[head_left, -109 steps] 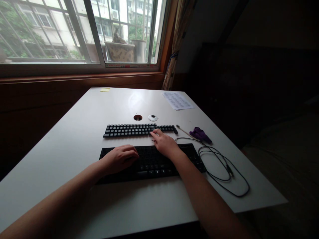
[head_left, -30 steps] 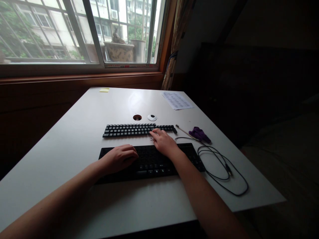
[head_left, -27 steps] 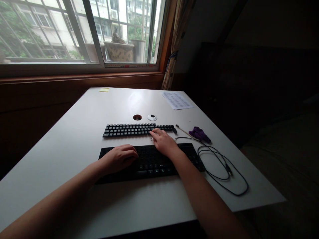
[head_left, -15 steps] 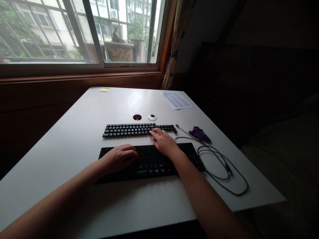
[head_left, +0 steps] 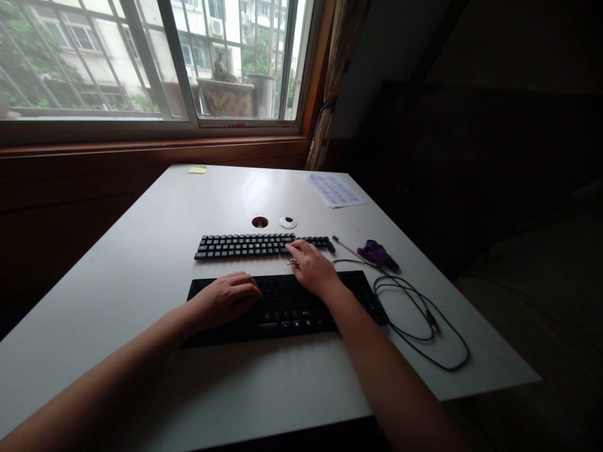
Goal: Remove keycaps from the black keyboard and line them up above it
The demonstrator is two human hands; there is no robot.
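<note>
A black keyboard (head_left: 301, 323) lies near the front of the desk; many keys are off its upper and left parts, and keycaps still sit along its lower right. My left hand (head_left: 230, 294) rests on its left half, fingers together and curled down onto it. Behind it, black keycaps (head_left: 240, 246) stand in several rows. My right hand (head_left: 315, 267) reaches over the keyboard, its fingertips at the right part of these rows. Thin metal prongs, seemingly of a wire keycap puller (head_left: 293, 262), stick out beneath its fingers. Whether the fingertips also touch a keycap is hidden.
Right of the keyboard lie a coiled black cable (head_left: 417, 342), a purple cloth (head_left: 377, 254) and a thin brush (head_left: 346, 247). Farther back are a round desk hole (head_left: 259, 222), a white ring cover (head_left: 287, 223), printed sheets (head_left: 335, 190) and a yellow sticky note (head_left: 197, 169).
My right hand has shifted slightly right along the keycap rows, and the metal prongs have moved with it. My left hand and the keyboard stay in place.
</note>
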